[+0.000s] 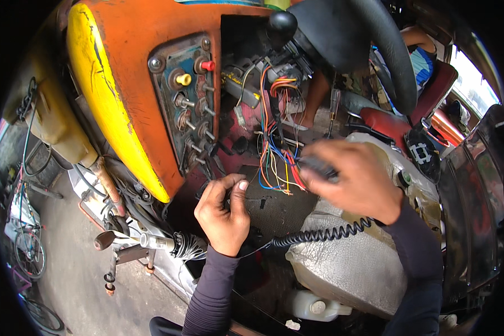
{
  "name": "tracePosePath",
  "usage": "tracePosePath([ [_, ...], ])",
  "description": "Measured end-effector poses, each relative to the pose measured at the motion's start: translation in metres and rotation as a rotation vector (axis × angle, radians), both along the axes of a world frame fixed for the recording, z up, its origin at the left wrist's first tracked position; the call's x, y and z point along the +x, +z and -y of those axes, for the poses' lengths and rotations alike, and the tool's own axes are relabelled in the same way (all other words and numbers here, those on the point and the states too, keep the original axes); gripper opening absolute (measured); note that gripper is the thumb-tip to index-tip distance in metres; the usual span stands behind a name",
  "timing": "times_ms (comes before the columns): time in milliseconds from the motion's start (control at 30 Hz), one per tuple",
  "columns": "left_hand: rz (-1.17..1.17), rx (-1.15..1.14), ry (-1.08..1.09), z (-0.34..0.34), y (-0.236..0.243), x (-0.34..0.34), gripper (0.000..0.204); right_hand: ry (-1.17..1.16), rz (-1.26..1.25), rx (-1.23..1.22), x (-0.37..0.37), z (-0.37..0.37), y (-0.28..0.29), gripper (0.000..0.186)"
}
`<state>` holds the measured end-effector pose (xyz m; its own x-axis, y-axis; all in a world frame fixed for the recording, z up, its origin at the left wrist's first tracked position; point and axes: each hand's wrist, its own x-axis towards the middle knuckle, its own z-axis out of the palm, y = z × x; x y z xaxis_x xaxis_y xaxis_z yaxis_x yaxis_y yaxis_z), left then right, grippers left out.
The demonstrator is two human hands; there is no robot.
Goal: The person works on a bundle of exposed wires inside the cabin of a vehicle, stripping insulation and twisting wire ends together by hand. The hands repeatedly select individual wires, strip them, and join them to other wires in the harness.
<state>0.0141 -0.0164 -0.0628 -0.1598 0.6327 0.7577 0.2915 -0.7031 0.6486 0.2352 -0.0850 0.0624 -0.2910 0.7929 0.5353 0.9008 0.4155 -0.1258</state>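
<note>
My right hand, somewhat blurred, is closed around a black oblong handheld device beside the hanging wires. A black coiled cord stretches below that hand toward its wrist; whether it joins the device is hidden. Several loose coloured wires dangle under the steering column, their lower ends just left of my right fingers. My left hand is left of these ends, with thumb and fingers pressed together. What they hold, if anything, cannot be made out. Close above it is a switch panel with metal toggles and a red and a yellow knob.
An orange dashboard with yellow trim rises at left. The black steering wheel overhangs the upper right. A silvery padded cover lies under my right arm, near a whitish jug. Another person is at upper right.
</note>
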Motion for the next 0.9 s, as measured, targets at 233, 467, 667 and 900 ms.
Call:
tracePosePath([
  [233, -0.002, -0.002, -0.006, 0.004, -0.002, 0.003, 0.006, 0.105, -0.064, 0.86, -0.037, -0.045, 0.067, 0.049],
  [467, -0.006, 0.016, -0.012, 0.004, -0.002, 0.002, 0.006, 0.055, 0.054, 0.93, -0.046, -0.061, 0.088, 0.036],
  [667, 0.012, 0.01, -0.03, 0.003, -0.003, 0.002, 0.007, 0.163, -0.072, 0.967, -0.053, -0.059, 0.086, 0.04],
  [900, 0.011, -0.027, -0.032, 0.003, -0.004, 0.002, 0.007, 0.1, -0.141, 0.98, -0.054, -0.062, 0.088, 0.035],
])
